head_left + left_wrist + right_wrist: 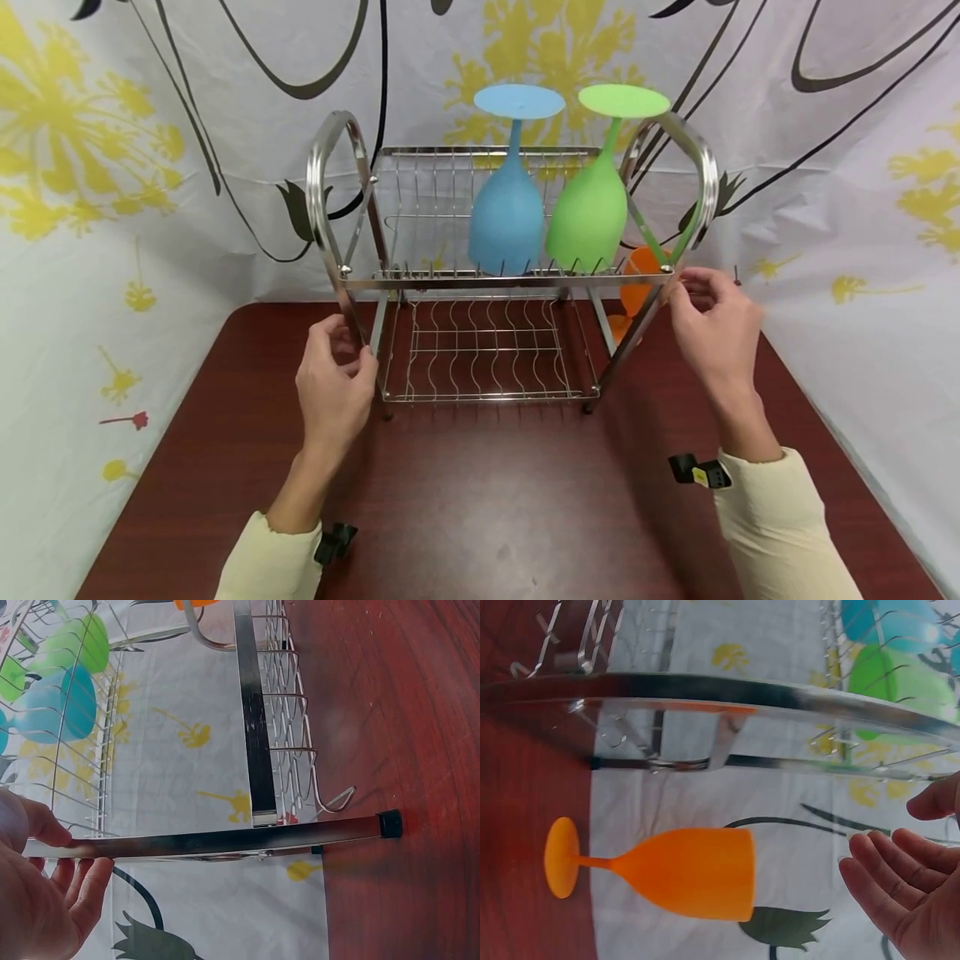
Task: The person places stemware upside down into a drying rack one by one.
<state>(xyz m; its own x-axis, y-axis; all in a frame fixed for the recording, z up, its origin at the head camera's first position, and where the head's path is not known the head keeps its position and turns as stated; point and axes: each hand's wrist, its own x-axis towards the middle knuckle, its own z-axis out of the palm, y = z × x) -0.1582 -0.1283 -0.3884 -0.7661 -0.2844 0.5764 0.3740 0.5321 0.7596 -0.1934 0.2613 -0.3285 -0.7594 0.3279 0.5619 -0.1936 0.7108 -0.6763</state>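
A two-tier metal dish rack [468,283] stands on the table. My left hand [333,383] pinches its front left upright [202,842], thumb on one side and fingers on the other in the left wrist view. Beside the right upright is my right hand [716,333]; in the right wrist view its thumb and fingers are apart, with a gap to the metal. A blue goblet [506,212] and a green goblet [588,208] hang upside down on the upper tier. Behind the rack's right side an orange goblet [690,874] stands upright, partly hidden in the head view.
The dark red wooden table [480,500] extends in front of the rack. A white sheet [847,208] with yellow and black plant prints hangs behind and along both sides. The rack's lower tier [483,350] has wavy wire dividers.
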